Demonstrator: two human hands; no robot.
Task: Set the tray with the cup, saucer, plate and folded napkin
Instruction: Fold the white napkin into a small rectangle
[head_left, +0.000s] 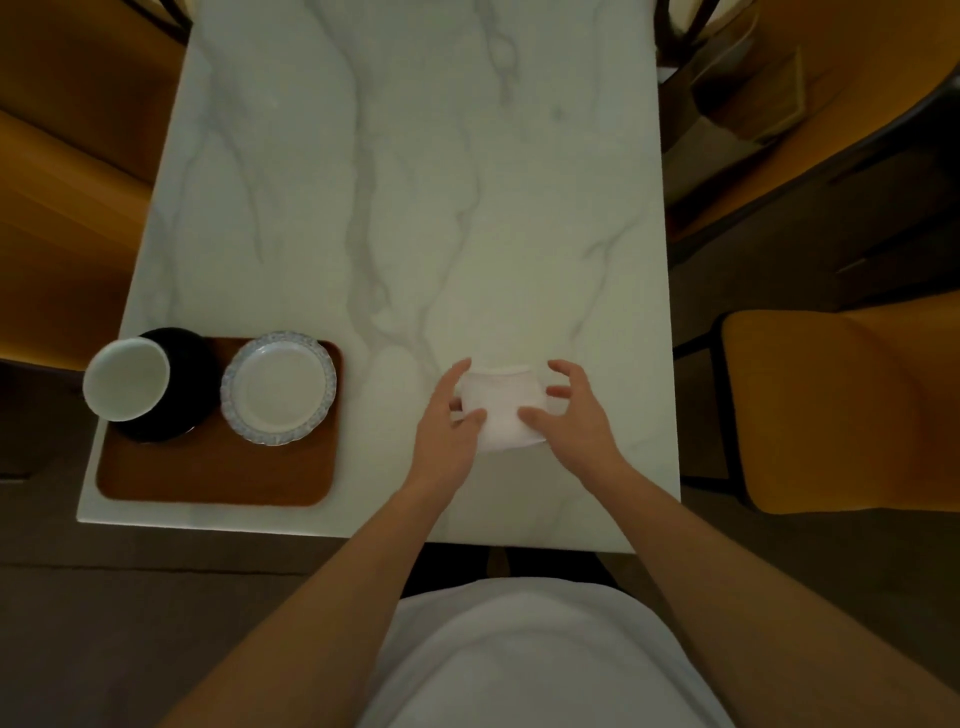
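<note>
A: So, hands status?
B: Both on the napkin (501, 408), which lies flat on the marble table (415, 208). Left hand (448, 431) grips its left edge, thumb on top, fingers curled round the far corner. Right hand (576, 418) has its thumb on the napkin's near right part, fingers bent over the right edge.
A: Napkin folded?
B: Looks like a small white pad; can't count the layers.
A: Tray?
B: Brown tray (218, 475), well to the left of the left hand, at the table's near corner. Plate (279, 388) with a scalloped patterned rim sits on it, closest to the hand. Further left, the black saucer (179, 395), with the white cup (127, 378) upright on it. Saucer and plate rims are just beside each other.
A: Near strip of the tray?
B: Bare brown surface.
</note>
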